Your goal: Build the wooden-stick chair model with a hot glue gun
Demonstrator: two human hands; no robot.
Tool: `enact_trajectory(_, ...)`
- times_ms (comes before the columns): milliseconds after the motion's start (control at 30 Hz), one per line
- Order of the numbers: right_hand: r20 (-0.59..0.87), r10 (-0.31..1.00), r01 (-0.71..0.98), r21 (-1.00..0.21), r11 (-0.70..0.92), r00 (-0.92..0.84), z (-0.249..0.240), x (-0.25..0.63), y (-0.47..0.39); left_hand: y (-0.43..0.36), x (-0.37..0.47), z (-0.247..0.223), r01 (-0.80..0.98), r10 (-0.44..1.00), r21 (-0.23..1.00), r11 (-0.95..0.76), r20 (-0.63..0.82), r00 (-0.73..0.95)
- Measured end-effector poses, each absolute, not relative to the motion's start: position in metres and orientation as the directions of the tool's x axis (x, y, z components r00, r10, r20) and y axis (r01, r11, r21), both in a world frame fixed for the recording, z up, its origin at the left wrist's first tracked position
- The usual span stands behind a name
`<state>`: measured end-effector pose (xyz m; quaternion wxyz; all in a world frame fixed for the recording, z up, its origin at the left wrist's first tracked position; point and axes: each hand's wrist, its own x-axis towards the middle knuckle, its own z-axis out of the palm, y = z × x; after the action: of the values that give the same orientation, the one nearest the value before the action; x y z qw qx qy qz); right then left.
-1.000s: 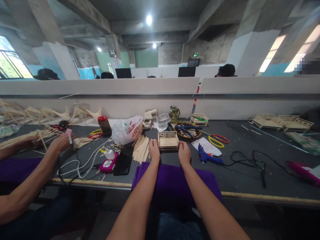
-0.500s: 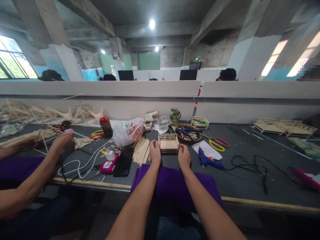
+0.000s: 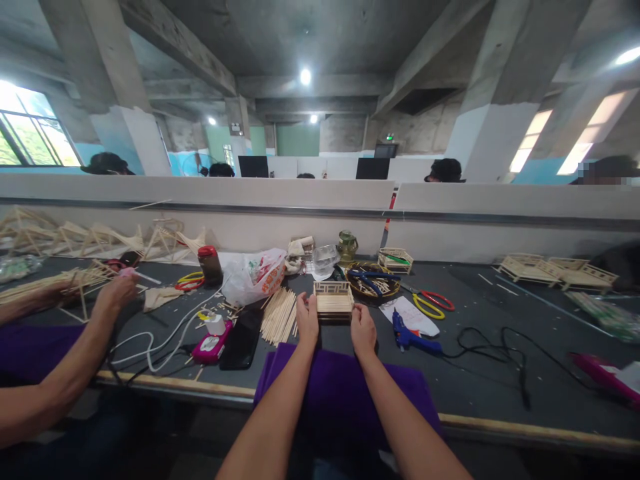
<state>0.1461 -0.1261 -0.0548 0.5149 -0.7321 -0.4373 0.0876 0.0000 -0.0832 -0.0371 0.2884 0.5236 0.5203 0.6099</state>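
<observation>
A small bench-like model of thin wooden sticks [image 3: 333,303] sits upright between my two hands, its lattice back on the far side. My left hand [image 3: 307,318] grips its left end with closed fingers. At the right end, my right hand [image 3: 363,328] holds it in the same way. Loose wooden sticks [image 3: 279,316] lie in a pile just left of my left hand. Behind the model on the right stands a round basket [image 3: 375,280] with stick pieces and blue-handled pliers. A blue glue gun [image 3: 414,337] rests to the right, partly on a paper.
On the left are a black phone [image 3: 241,338], a pink power socket [image 3: 212,345], a plastic bag [image 3: 254,275] and a red-capped bottle [image 3: 210,265]. Scissors [image 3: 429,305] lie at the right. Another person's hand [image 3: 118,291] works among stick frames at far left.
The camera view has tilted up slightly, so the table appears lower. My hands still hold the model at both ends. The other person's hand has shifted a little.
</observation>
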Motion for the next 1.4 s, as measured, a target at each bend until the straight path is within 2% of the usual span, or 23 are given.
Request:
enact_trajectory(467, 0.378, 0.702, 0.548, -0.836, -0.021, 0.604, -0.0496, 0.1457, -0.1271, -0.0770, -0.0010, -0.0417, 0.175, 0.894, 0.938, -0.300, 0.340, -0.293)
enact_trajectory(1400, 0.298, 0.758, 0.569, -0.814, -0.117, 0.581, -0.0516, 0.1469, -0.1250, -0.0791, -0.0023, -0.0391, 0.227, 0.916, 0.944, -0.239, 0.297, -0.271)
